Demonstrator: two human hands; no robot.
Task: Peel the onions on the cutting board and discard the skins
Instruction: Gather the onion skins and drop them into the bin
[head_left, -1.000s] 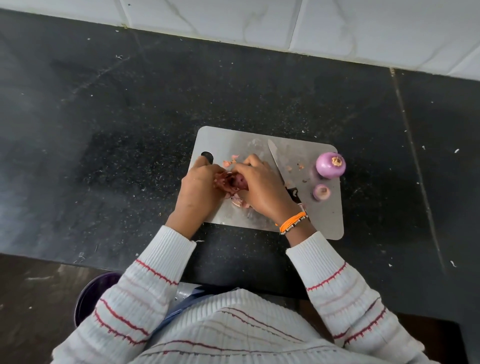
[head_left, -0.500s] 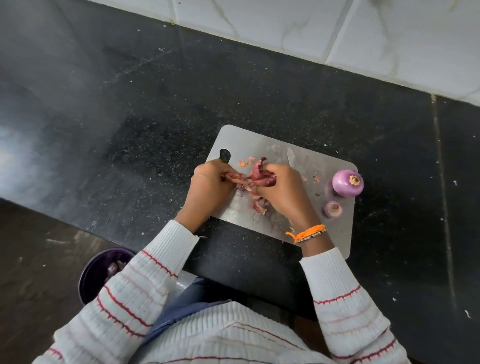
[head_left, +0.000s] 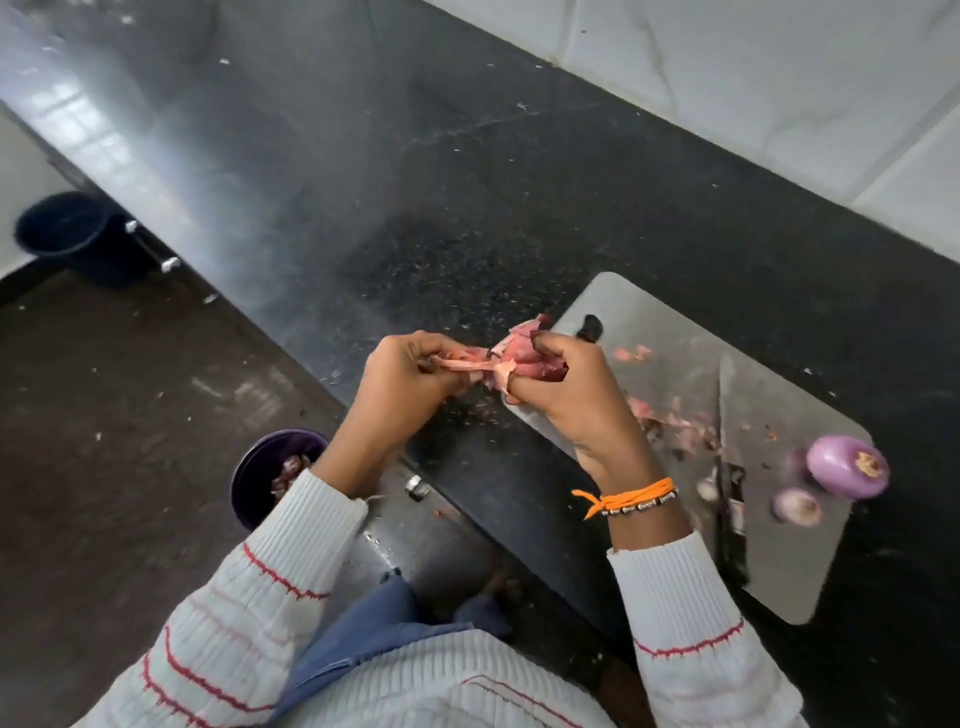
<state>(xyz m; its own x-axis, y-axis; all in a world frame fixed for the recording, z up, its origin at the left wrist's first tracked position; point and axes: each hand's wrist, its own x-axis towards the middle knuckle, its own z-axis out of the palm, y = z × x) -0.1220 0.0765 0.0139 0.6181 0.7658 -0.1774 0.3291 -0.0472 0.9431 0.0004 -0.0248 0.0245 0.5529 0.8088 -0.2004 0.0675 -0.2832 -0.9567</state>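
Standing at the far left on the floor is a dark bucket (head_left: 67, 234), beside the table (head_left: 467, 208) edge. Nearer the person, a purple bin (head_left: 260, 467) sits on the floor below the table edge, with onion scraps visible inside it. The left hand (head_left: 410, 384) has its fingers curled and pinches one end of a bunch of onion skins (head_left: 498, 358). The right hand (head_left: 566, 395) grips the other end of the same bunch, fingers curled round it; an orange wristband (head_left: 628, 499) sits on that wrist. Both hands hold the skins above the left edge of the grey cutting board (head_left: 810, 571), which lies on the table. Loose skin fragments (head_left: 670, 415) lie on the board right of the right hand. A knife (head_left: 730, 467) lies on the board, blade pointing away from the person. At the board's right end rest a large peeled onion (head_left: 847, 467) and, just beside it, a small peeled onion (head_left: 795, 506).
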